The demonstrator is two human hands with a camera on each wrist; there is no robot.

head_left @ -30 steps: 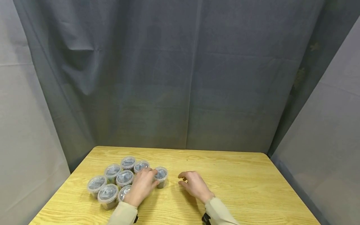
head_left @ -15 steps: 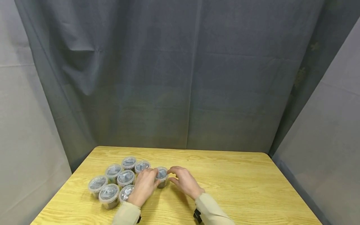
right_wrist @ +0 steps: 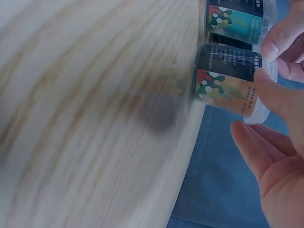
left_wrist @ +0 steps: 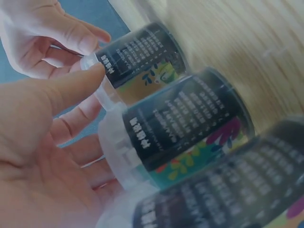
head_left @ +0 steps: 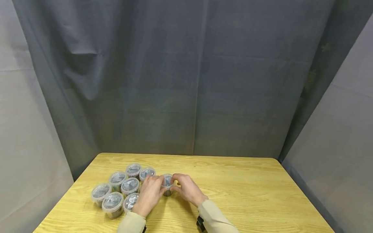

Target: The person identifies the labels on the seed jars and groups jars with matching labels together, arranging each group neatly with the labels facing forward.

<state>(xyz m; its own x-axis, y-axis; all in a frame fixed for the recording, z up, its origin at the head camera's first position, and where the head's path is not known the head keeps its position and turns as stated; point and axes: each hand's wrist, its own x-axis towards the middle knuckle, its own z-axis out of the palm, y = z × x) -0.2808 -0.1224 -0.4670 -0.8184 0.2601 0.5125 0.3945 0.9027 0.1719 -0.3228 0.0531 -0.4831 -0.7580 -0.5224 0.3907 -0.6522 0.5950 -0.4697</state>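
Observation:
A small lidded plastic tub point(head_left: 167, 192) stands upright on the table between both hands. In the left wrist view this tub point(left_wrist: 152, 61) shows a black label with an orange part. My left hand point(head_left: 149, 193) holds its left side, the thumb at the lid rim and fingers beyond it. On the opposite side my right hand point(head_left: 188, 189) pinches the rim between thumb and fingers; the right wrist view shows this thumb against the tub point(right_wrist: 225, 78) just below the lid. A teal-labelled tub point(left_wrist: 190, 128) sits right beside it, close under my left hand.
Several matching tubs point(head_left: 112, 202) stand grouped at the left of the wooden table point(head_left: 247, 194). One tub point(head_left: 131, 201) is partly covered by my left hand. A dark grey curtain point(head_left: 163, 97) hangs behind, with pale cloth point(head_left: 335, 145) at the right.
My right hand has come in from the right and now takes hold of the tub's right side. The left hand has stayed at the tub's left side, and the tub stands in place.

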